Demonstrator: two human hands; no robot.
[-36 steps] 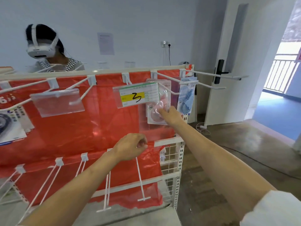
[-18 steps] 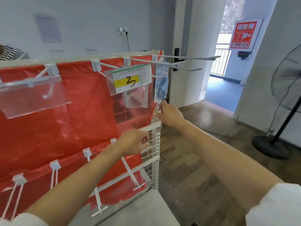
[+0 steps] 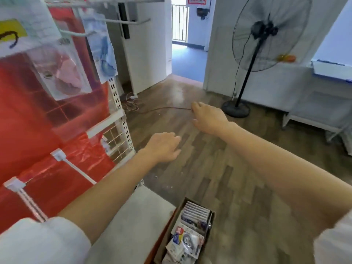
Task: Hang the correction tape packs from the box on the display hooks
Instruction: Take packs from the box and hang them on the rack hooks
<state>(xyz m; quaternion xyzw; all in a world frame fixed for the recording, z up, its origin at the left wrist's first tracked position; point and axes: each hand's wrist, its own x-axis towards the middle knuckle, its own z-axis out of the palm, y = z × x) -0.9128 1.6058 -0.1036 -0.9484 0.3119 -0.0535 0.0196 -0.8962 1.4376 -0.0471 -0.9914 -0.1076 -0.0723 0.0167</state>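
Observation:
A brown cardboard box sits on the floor at the bottom centre, holding several correction tape packs. A pink pack and a blue pack hang on white display hooks at the upper left of the red-backed rack. My left hand hovers over the floor beside the rack, fingers relaxed, holding nothing. My right hand reaches out further right, fingers loosely spread and empty. Both hands are well above the box.
Bare lower hooks stick out of the rack at the left. A white shelf base lies beside the box. A black standing fan is at the right, a cable runs across the wooden floor, and a doorway opens behind.
My view has swung right and down, bringing the box into sight. My right hand has let go of the hanging pack and moved away from the rack; my left hand has opened.

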